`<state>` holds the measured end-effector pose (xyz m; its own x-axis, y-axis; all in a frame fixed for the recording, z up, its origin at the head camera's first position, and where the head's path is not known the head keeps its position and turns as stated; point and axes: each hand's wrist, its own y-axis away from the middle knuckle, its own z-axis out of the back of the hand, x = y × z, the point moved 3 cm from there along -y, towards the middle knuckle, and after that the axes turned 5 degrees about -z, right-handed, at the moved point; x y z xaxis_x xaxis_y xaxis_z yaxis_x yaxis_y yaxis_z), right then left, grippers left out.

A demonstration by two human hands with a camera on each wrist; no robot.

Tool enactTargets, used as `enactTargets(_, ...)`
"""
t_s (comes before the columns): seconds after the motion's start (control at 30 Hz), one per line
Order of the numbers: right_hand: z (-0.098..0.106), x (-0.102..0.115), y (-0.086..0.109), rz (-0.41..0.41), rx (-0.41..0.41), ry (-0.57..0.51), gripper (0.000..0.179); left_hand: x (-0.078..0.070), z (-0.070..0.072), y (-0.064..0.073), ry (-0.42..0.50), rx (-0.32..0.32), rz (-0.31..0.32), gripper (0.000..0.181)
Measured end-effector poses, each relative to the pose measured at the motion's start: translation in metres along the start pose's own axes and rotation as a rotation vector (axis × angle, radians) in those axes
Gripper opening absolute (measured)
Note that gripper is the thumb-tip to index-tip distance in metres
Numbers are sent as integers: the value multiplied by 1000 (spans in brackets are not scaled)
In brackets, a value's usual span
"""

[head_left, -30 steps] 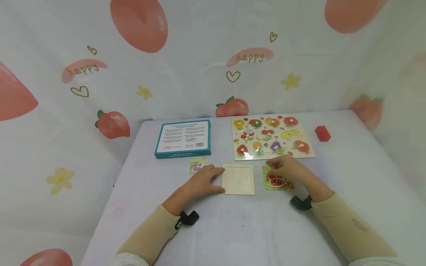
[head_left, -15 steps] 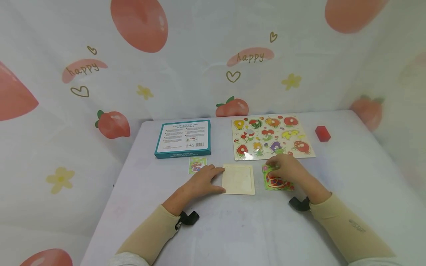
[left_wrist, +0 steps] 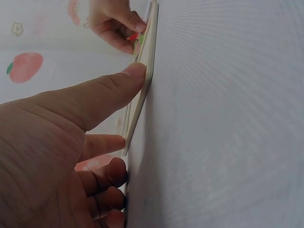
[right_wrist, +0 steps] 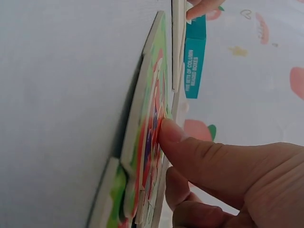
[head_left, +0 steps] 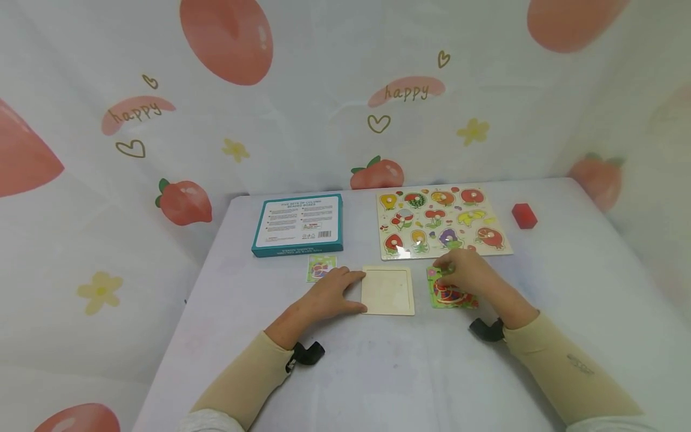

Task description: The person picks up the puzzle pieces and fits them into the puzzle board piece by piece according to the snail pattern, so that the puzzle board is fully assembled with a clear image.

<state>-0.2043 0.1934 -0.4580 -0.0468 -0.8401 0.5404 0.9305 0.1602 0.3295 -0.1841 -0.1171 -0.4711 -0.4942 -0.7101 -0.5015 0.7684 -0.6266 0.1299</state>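
A square wooden puzzle tray point(head_left: 385, 292) with a raised rim lies bare on the table. My left hand point(head_left: 330, 296) rests at its left side, the thumb on the near corner and index finger on the far corner. In the left wrist view, the other fingers curl by the table. My right hand point(head_left: 471, 277) pinches a puzzle piece point(right_wrist: 154, 121) among colourful pieces point(head_left: 453, 298) right of the tray. These are green-edged with red and blue shapes, overlapping in the right wrist view. My thumb presses their printed face; the other fingertips are partly hidden.
Behind the left hand lies a small picture card point(head_left: 318, 268), with a teal-edged box point(head_left: 298, 227) beyond it. A fruit peg puzzle board point(head_left: 442, 223) sits behind the pieces. Far right is a red block point(head_left: 524, 216). A printed cloth backdrop point(head_left: 308, 108) rises behind the table.
My right hand has shifted slightly at the puzzle pieces, and its wrist has moved a little left. My left hand stays at the tray.
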Motion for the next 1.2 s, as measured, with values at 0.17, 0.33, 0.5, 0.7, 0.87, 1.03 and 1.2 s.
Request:
enactTargets(0.17, 1, -3, -2, 2, -2, -18, 37, 1, -1, 0, 7, 1, -2, 76)
enactTargets(0.33, 9, -1, 5, -18, -21, -55, 41, 0, -1, 0, 19, 2, 1, 76)
enactTargets(0.5, 25, 6, 17, 31, -95, -35, 42, -1, 0, 1, 23, 3, 8, 76)
enactTargets(0.7, 45, 13, 33, 115, -187, -4, 46, 0, 1, 1, 35, -2, 18, 78)
enactTargets(0.87, 57, 17, 48, 119, -239, -19, 45, 2, -1, -1, 39, 4, 14, 79)
enactTargets(1.03, 65, 24, 62, 145, -279, -42, 42, 4, -3, -1, 30, 12, 12, 80)
enactTargets(1.2, 74, 33, 74, 171, -314, -26, 42, 4, -3, -1, 37, 9, 11, 81)
